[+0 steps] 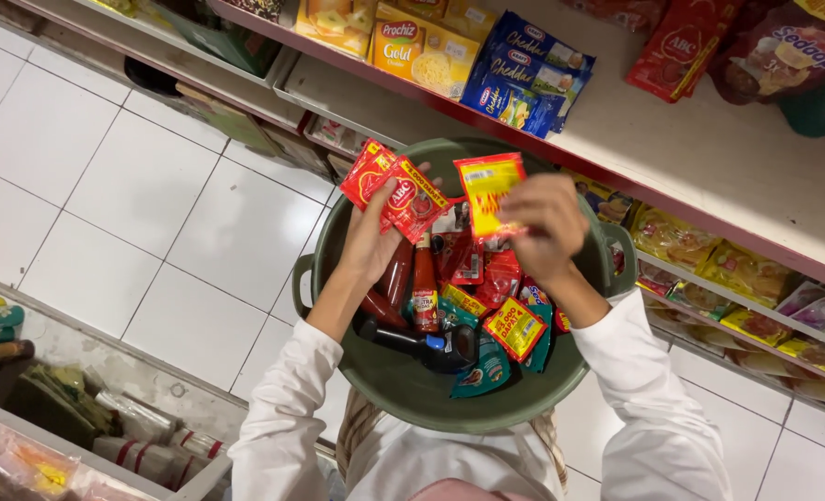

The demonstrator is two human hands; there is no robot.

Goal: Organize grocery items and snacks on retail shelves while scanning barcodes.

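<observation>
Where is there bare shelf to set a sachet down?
Bare white shelf lies between the blue cheese packs and the red pouches. The green tub is crowded; both hands hold sachets above it.

Floor [143, 186]: white square tiles, grey grout, filling 9 to 11 o'clock. Upper shelf [709, 158], pale board with red front edge, runs 12 to 3 o'clock. On it: yellow cheese boxes [422, 51] at 12 o'clock, blue cheese packs [524, 70] just beside them, red sachets [677, 46] toward 1 o'clock. Lower shelf: yellow packets [747, 274] at 3 o'clock. Opposite shelf [78, 408] at 8 o'clock holds clear-wrapped goods, contents unclear.
</observation>
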